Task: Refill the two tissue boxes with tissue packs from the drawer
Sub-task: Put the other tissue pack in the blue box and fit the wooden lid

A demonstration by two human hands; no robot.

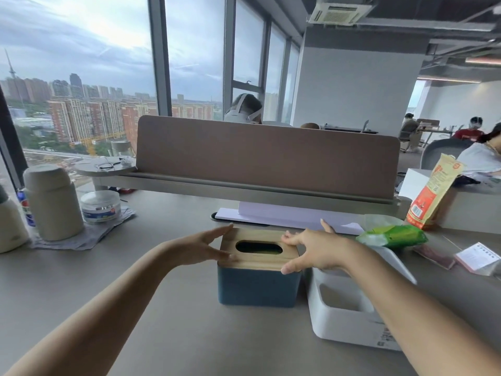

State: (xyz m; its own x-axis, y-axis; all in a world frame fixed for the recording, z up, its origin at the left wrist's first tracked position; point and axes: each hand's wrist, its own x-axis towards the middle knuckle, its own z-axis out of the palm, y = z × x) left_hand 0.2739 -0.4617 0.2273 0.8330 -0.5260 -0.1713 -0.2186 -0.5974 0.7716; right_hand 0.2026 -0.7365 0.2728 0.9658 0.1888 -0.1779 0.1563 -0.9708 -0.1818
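Head view: my left hand (pixel 206 249) and right hand (pixel 311 251) flank the wooden lid (pixel 260 260) of the blue tissue box (pixel 259 287), which sits mid-table (pixel 162 280), dead ahead at 12 o'clock from my forearms. Left fingers spread flat against the lid's 9 o'clock edge; right fingers curled loosely over its 3 o'clock edge, thumb at the near corner. Neither hand clamps anything yet; both open, touching the lid. The slot shows dark, no tissue poking out, so I judge this box unfilled or just closed; cannot tell which. At 3 o'clock of it, just beside, the white tissue box (pixel 349 318) lies with its opening bare, apparently empty. A green tissue pack (pixel 393 236) rests at 2 o'clock, beyond the white box. Drawer not in sight. Judgement: at least one box left to fill.
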